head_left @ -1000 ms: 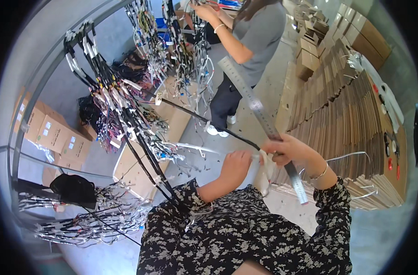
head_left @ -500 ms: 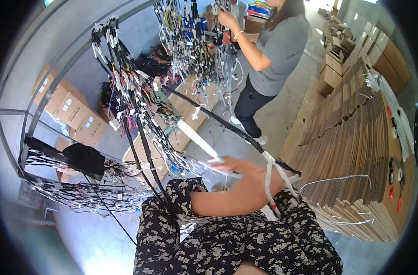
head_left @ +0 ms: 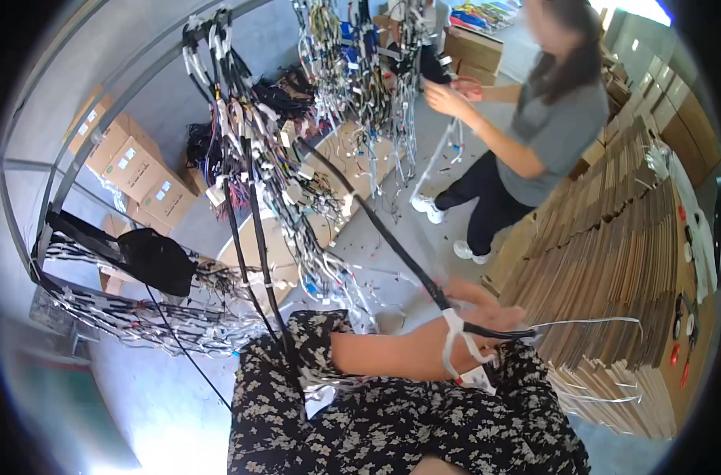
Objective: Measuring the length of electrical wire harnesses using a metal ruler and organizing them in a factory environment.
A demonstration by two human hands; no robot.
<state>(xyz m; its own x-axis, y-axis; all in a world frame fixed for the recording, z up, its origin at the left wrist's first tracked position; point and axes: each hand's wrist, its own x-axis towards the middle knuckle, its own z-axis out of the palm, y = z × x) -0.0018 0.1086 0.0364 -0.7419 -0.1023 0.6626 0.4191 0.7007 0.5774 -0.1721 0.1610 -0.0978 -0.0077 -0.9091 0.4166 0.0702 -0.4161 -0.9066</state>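
A black taped wire harness [head_left: 384, 229] slants down from the hanging bundle to the space in front of my body. White tape [head_left: 453, 323] is wrapped around its lower part, with loose pale ends hanging below and a white piece [head_left: 479, 380] beside them. My left forearm reaches across from the left sleeve, and my left hand [head_left: 497, 318] is at the harness's lower end, its fingers smeared. Behind the harness, more blurred fingers [head_left: 470, 291] show; I cannot tell which hand they belong to. My right hand is not clearly separable. Two black strands [head_left: 259, 237] run down to my left sleeve.
A large wire bundle [head_left: 242, 119] hangs from a metal frame [head_left: 22, 214] on the left. Ahead on the right, a person in grey [head_left: 562, 134] handles wires. Flat cardboard stacks [head_left: 598, 237] fill the right side; scissors [head_left: 679, 307] lie there. Cartons [head_left: 143, 178] stand at the left.
My blurred fingers have moved right, toward the harness's lower end. The long white strip seen earlier left of them is gone from that spot. The other person has shifted right, hands lower.
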